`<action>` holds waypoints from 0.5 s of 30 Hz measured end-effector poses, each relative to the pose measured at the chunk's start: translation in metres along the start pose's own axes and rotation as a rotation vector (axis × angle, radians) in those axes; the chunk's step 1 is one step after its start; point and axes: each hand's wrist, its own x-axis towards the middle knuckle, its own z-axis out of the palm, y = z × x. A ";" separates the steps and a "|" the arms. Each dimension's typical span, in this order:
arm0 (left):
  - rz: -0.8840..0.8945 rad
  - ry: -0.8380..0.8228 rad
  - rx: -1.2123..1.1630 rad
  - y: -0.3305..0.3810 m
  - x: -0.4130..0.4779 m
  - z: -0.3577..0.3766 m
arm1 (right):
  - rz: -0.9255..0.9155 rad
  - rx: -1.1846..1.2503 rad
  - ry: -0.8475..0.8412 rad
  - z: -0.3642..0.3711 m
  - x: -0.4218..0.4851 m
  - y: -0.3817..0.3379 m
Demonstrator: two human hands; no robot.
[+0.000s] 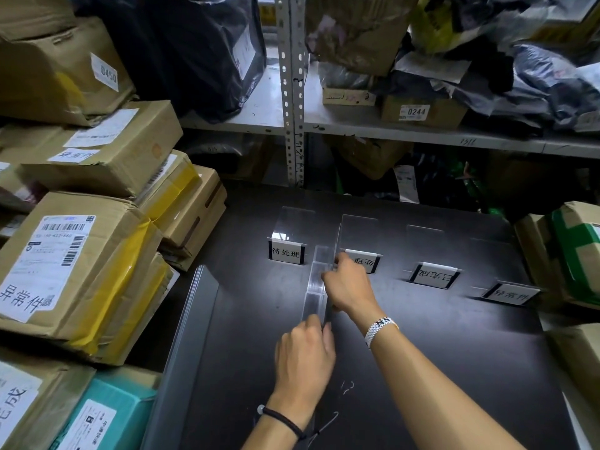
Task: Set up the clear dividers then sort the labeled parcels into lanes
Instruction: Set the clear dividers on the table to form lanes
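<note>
A clear divider [316, 280] stands on edge on the dark table [454, 345], running from near me toward the gap between the first two label stands. My left hand [305, 355] grips its near end. My right hand [349, 284] pinches it farther along, partly covering the second label stand [367, 259]. Several clear label stands line the back: the leftmost [287, 251], a third [435, 275] and a fourth [511, 293]. More clear dividers [194, 293] lie stacked at the table's left edge. Labeled cardboard parcels [74, 271] are piled to the left.
A teal parcel [107, 414] lies at lower left. Boxes with green tape [571, 251] crowd the right edge. Metal shelving [293, 92] behind the table holds black bags and cartons, such as one marked 0244 [418, 112].
</note>
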 end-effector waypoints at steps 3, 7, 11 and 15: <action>0.023 -0.010 -0.031 0.001 -0.004 -0.005 | 0.006 0.005 0.011 0.000 0.000 0.001; 0.008 -0.036 -0.051 -0.002 -0.006 -0.008 | -0.002 -0.019 0.046 0.000 -0.002 -0.002; -0.037 -0.025 -0.039 -0.006 -0.014 -0.006 | -0.008 -0.072 0.052 0.002 -0.002 -0.004; -0.113 -0.109 -0.272 -0.016 -0.032 -0.008 | 0.000 -0.096 0.066 0.002 -0.004 -0.006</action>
